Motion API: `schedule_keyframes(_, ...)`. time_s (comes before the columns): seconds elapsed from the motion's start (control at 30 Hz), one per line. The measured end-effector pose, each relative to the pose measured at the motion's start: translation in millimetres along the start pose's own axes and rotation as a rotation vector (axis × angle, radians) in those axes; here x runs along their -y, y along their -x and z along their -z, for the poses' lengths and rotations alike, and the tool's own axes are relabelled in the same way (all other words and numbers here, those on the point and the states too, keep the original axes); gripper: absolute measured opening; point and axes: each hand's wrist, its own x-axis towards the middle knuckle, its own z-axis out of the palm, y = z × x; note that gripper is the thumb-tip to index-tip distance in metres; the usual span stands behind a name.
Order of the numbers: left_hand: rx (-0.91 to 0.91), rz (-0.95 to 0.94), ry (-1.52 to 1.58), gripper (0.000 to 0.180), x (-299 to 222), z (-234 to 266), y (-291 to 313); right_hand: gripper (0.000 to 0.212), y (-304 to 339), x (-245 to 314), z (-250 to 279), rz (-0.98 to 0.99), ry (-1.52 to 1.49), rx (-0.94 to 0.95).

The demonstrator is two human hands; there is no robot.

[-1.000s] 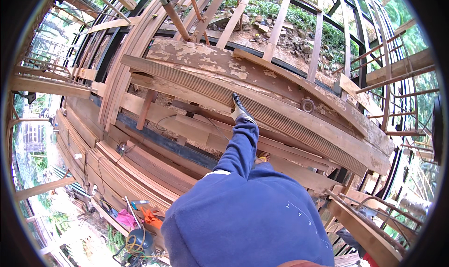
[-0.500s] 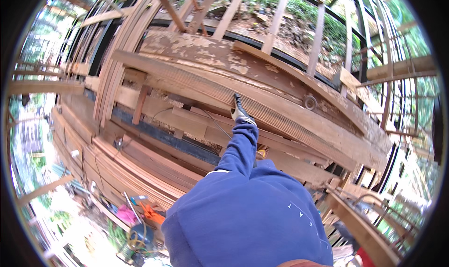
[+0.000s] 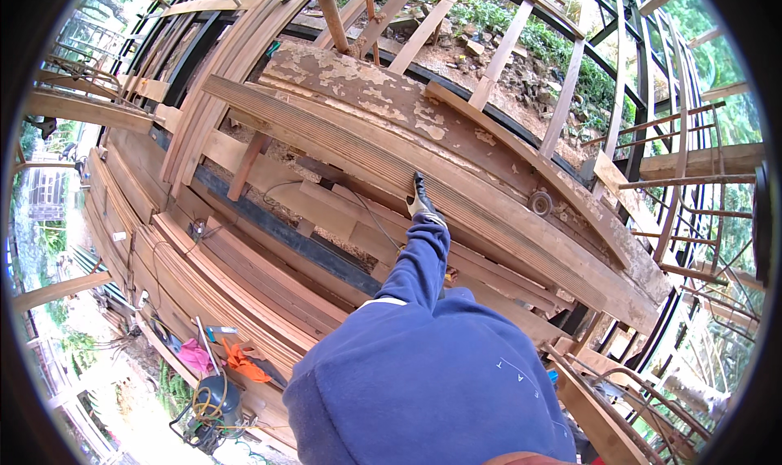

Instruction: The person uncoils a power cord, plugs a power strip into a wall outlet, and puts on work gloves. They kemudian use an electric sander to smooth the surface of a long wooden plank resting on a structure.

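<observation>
My left hand (image 3: pixel 420 198), in a black and pale glove, reaches forward at the near edge of a long grooved plank (image 3: pixel 342 150). One dark gloved digit lies along the plank's top face. The other fingers seem wrapped round its edge and are mostly hidden. The plank runs slantwise from upper left to lower right, over other timber. My blue sleeve (image 3: pixel 417 257) crosses above shorter boards (image 3: pixel 334 207) below it. My right hand is out of sight.
A wide board with peeling paint (image 3: pixel 366 90) lies behind the plank, with a round ring-like piece (image 3: pixel 540 203) near it. Stacked boards (image 3: pixel 220 294) fill the left. An orange cloth (image 3: pixel 246 363) and a dark tank with a yellow hose (image 3: pixel 218 400) lie lower left. Slats (image 3: pixel 498 54) rise beyond.
The view has turned and shifted a little, so the surroundings sit differently. My left hand stays at the grooved plank's edge. Whether the plank moved, I cannot tell.
</observation>
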Motion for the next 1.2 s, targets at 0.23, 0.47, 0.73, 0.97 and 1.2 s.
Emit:
schedule_keyframes(0.23,0.157,0.072,-0.388,0.088,-6,26,-33,0.005,14,-12,21,0.017,-0.067,0.003)
schedule_keyframes(0.47,0.368,0.422,-1.34,0.137,-74,30,-75,0.026,25,-13,29,-0.051,-0.212,0.184)
schedule_keyframes(0.73,0.675,-0.822,-2.308,0.068,-93,4,26,0.014,47,-17,5,0.107,-0.185,0.232)
schedule_keyframes(0.97,1.457,-1.533,-2.439,0.122,-27,-14,67,0.02,69,-21,-3,0.074,-0.284,0.117)
schedule_keyframes(1.2,1.472,-1.305,-2.722,0.113,21,-43,66,0.018,88,-44,21,0.082,-0.345,-0.023)
